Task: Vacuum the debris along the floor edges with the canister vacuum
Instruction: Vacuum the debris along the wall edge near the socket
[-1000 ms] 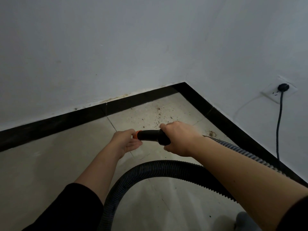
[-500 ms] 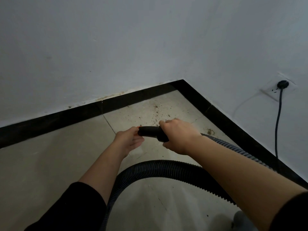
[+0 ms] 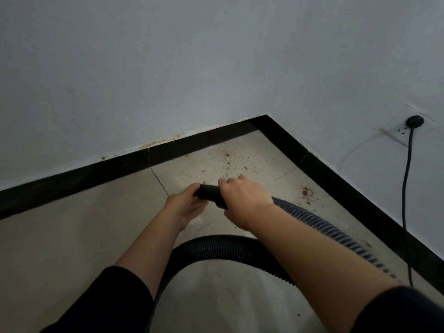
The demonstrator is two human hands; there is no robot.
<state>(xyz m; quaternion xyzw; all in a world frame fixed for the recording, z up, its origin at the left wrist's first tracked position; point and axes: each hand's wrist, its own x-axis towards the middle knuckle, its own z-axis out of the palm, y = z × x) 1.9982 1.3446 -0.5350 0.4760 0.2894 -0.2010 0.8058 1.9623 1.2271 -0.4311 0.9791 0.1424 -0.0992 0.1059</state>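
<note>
My right hand (image 3: 242,200) grips the black nozzle (image 3: 210,192) at the end of the ribbed vacuum hose (image 3: 216,246). My left hand (image 3: 186,205) closes round the nozzle's tip, hiding its opening. The hose loops from my right hand back under my right arm and down toward the bottom edge. Brown debris (image 3: 227,162) is scattered on the beige tile beyond the nozzle, near the corner. A second small patch of debris (image 3: 306,192) lies close to the right-hand skirting.
Two white walls meet at a corner, each with a black skirting board (image 3: 204,140) along the floor. A wall socket (image 3: 406,131) on the right holds a dark plug, and its power cord (image 3: 406,195) hangs down to the floor.
My left hand has slid over the nozzle's tip, so the orange ring seen a second ago is now covered. Both hands and the nozzle stay in about the same place.
</note>
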